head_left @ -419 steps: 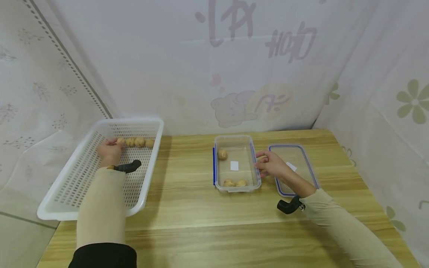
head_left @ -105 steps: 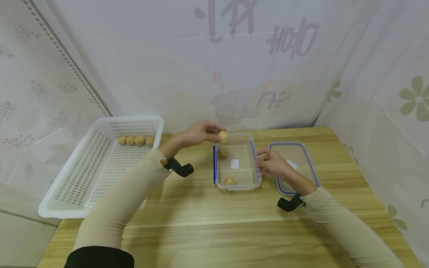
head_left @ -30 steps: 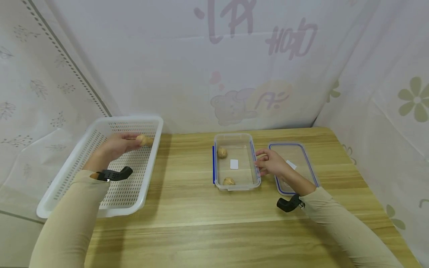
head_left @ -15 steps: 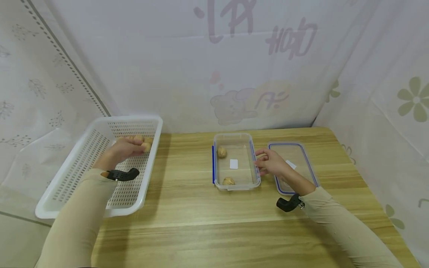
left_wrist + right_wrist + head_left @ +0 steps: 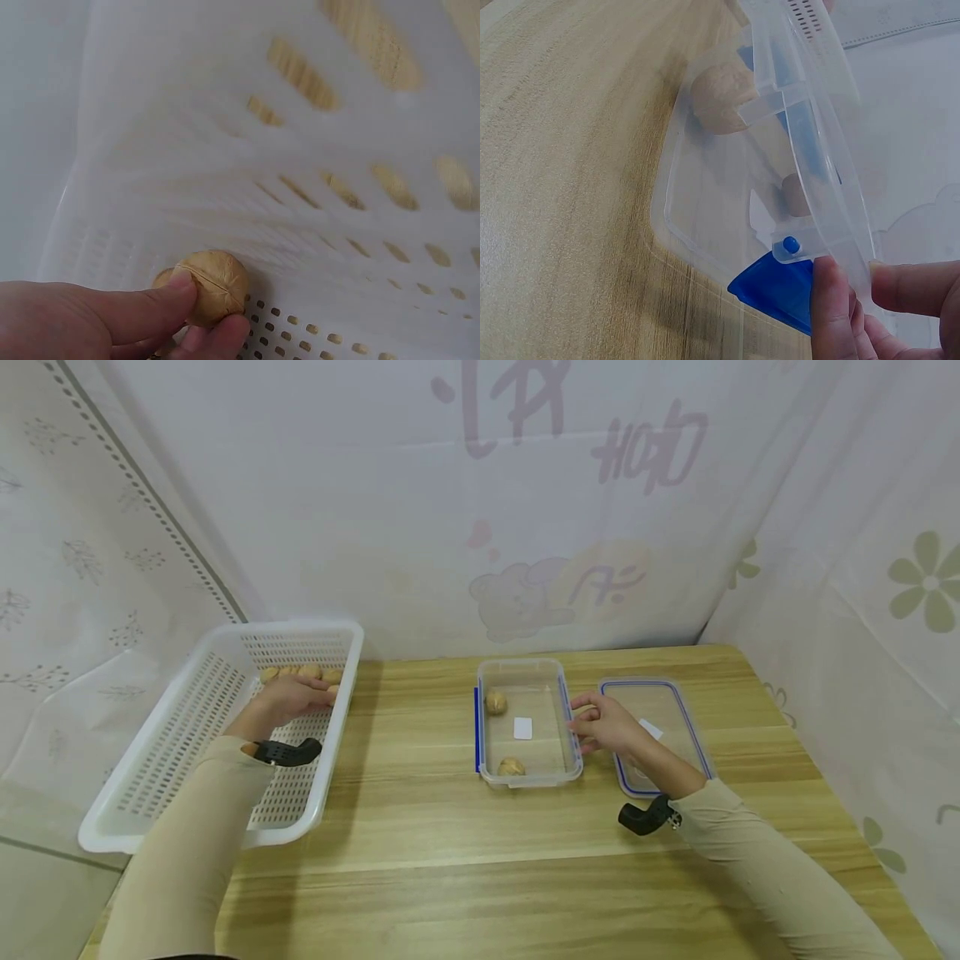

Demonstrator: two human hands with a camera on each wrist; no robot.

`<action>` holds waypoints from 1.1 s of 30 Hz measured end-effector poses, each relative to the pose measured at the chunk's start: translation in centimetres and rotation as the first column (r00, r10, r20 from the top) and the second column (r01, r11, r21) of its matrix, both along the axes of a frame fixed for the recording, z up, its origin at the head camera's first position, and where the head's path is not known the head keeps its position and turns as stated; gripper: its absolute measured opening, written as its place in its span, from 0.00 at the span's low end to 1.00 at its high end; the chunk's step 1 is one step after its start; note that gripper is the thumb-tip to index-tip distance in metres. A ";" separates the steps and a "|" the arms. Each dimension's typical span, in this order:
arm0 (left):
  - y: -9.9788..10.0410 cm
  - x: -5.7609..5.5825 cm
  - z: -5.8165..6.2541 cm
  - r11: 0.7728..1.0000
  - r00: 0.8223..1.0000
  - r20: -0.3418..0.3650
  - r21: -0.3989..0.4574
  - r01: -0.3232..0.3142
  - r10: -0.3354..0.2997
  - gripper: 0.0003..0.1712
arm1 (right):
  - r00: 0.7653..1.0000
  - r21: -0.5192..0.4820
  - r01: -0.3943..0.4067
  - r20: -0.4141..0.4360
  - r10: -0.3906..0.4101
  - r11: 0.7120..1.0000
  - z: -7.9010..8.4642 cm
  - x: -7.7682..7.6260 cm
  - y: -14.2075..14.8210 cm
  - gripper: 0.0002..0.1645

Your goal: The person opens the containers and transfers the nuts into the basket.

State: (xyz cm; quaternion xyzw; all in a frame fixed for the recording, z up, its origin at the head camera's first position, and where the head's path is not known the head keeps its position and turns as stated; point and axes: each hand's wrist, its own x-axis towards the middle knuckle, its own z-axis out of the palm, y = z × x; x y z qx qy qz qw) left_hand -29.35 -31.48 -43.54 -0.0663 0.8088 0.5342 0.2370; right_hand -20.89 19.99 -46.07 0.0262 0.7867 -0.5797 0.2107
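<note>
At the left, a white perforated plastic basket (image 5: 142, 777) stands on the wood-grain tabletop (image 5: 435, 877). Walnuts (image 5: 310, 672) line up along its far end, partly hidden by the left hand (image 5: 288, 695), so their number is uncertain. That hand pinches another walnut (image 5: 221, 285) between thumb and fingers, near the basket's right wall and low to its floor; whether the nut bears on the floor cannot be told.

Farther right sits an open clear storage container (image 5: 551, 745), a blue clasp (image 5: 477, 731) along its left side. Two more walnuts lie inside, one toward the back left (image 5: 496, 702), one at the front (image 5: 512, 767), with a white label (image 5: 522, 728) between them. The right hand (image 5: 609, 724) grips the container's right rim, thumb and fingers on either side. Beyond it, the blue-sealed lid (image 5: 660, 702) lies flat on the tabletop.

The step in hand appears to be settling the pinched walnut in the basket; the next move likely calls for loosening the left fingers gently, then reaching toward the container's remaining pair, while the right hand steadies it.
</note>
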 end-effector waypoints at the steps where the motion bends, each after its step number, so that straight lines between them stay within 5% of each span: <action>1: 0.0 0.0 0.0 1.000 1.000 0.008 -0.002 0.004 -0.004 0.32 | 1.000 0.001 0.002 0.002 -0.002 1.000 0.0 0.0 0.0 0.25; 20: -0.4 0.0 -0.1 0.998 0.998 0.025 0.000 0.061 -0.061 0.31 | 1.000 -0.020 -0.002 -0.004 0.002 1.000 -0.3 -0.1 0.1 0.26; 28: -1.7 0.2 0.4 0.989 0.989 -0.028 -0.034 0.145 -0.146 0.29 | 1.000 -0.029 -0.019 -0.016 0.018 0.999 -0.4 0.0 0.2 0.27; 33: -2.4 0.4 1.4 0.987 0.986 -0.067 -0.071 0.145 -0.149 0.32 | 1.000 -0.031 -0.018 -0.017 0.017 0.999 -0.4 -0.1 0.1 0.28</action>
